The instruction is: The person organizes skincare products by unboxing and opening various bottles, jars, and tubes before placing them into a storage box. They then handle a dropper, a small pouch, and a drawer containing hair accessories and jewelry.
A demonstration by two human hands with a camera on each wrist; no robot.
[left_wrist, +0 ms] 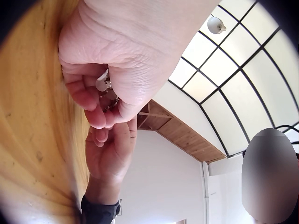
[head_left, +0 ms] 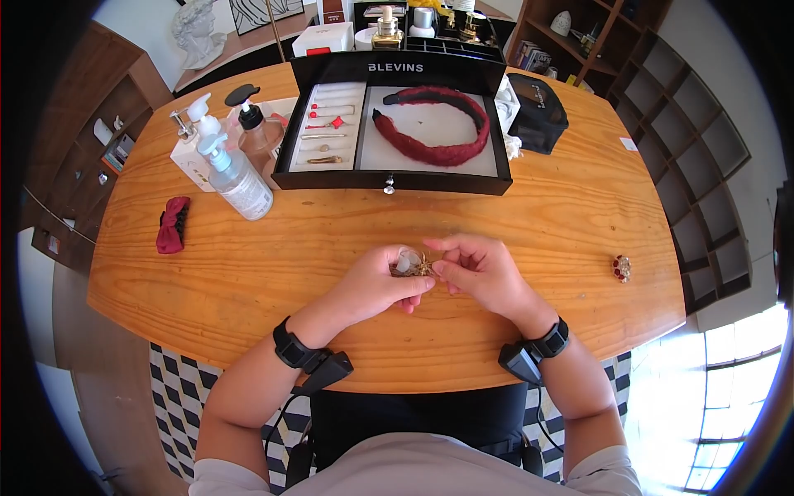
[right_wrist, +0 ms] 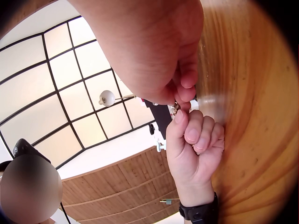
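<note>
A small gold-coloured ornament [head_left: 423, 266] with whitish translucent petals sits between the two hands, over the near middle of the table. My left hand [head_left: 376, 283] grips it with curled fingers and the thumb along its near side. The thumb and index finger of my right hand [head_left: 486, 273] pinch its right end, fingertips close to the left thumb. In the left wrist view, petals [left_wrist: 102, 83] and pearly beads show inside the left hand [left_wrist: 126, 51]. Much of the ornament is hidden by the fingers; in the right wrist view only a gold bit [right_wrist: 175, 108] shows.
An open black jewelry drawer [head_left: 390, 183] holds a dark red headband [head_left: 442, 154] and several small jewelry pieces. Pump bottles [head_left: 241, 188] stand left of it, a black mesh pouch [head_left: 536, 116] right. A red bow clip [head_left: 172, 225] and a jeweled piece [head_left: 621, 268] lie on the wooden table [head_left: 331, 231].
</note>
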